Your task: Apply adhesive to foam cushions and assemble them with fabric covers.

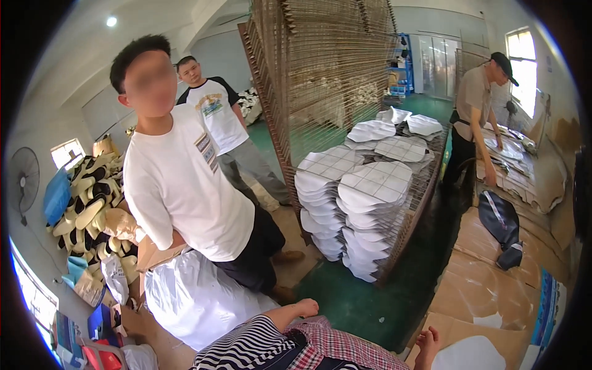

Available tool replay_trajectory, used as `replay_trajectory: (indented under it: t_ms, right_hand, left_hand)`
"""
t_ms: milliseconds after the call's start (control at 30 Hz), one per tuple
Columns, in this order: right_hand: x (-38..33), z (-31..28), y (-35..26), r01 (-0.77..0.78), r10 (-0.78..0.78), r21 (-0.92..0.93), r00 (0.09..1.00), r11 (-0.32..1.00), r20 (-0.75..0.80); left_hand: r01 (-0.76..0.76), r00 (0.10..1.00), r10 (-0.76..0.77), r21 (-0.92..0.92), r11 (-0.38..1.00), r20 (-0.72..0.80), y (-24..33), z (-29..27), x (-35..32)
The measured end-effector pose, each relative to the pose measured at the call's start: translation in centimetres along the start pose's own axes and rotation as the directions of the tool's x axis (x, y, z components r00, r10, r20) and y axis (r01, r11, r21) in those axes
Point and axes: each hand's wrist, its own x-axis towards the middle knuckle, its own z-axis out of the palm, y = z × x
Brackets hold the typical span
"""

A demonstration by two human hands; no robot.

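My left hand (304,306) shows at the bottom middle, at the end of a bare forearm with a striped sleeve (246,345). Its fingers are curled shut and nothing shows in them. It rests by red plaid cloth (345,345) over my leg. My bare foot (428,343) pokes out to the right, next to a brown cardboard-covered surface (487,283). Nearest the hand is a big white plastic bag (191,296) in a cardboard box. My right hand is out of the picture.
A person in a white T-shirt (179,185) stands against the bag, another (216,114) behind. A third person in a cap (475,102) works at the right bench. Wire racks (407,222) hold stacked white sole-shaped sheets (361,213). Piled soles (92,209) lie left; a black bag (499,222) lies right.
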Motion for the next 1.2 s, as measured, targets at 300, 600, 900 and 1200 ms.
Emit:
replay_trajectory:
  t_ms: [300,600,900,1200]
  right_hand:
    - [1.6,0.7,-0.2,0.023,-0.023,0.016,0.999,1.000,0.036]
    - [1.1,-1.1,0.7,0.016,-0.016,0.023,1.000,1.000,0.019]
    - [-0.1,-2.4,-1.0,-0.025,0.027,0.031,0.996,0.999,-0.083]
    - [-0.6,-5.4,-1.5,0.035,-0.031,0.028,0.990,0.999,-0.139]
  left_hand:
    - [0.293,0.944,-0.291,0.009,0.956,0.158,-6.1,1.2,-1.3]
    - [0.197,0.980,-0.197,-0.091,0.976,0.016,-2.9,0.6,-2.6]
    - [0.167,0.984,-0.161,-0.090,0.982,0.079,-1.0,1.3,-0.6]
    - [0.168,0.984,-0.167,-0.020,0.986,0.068,-1.6,1.8,0.1]
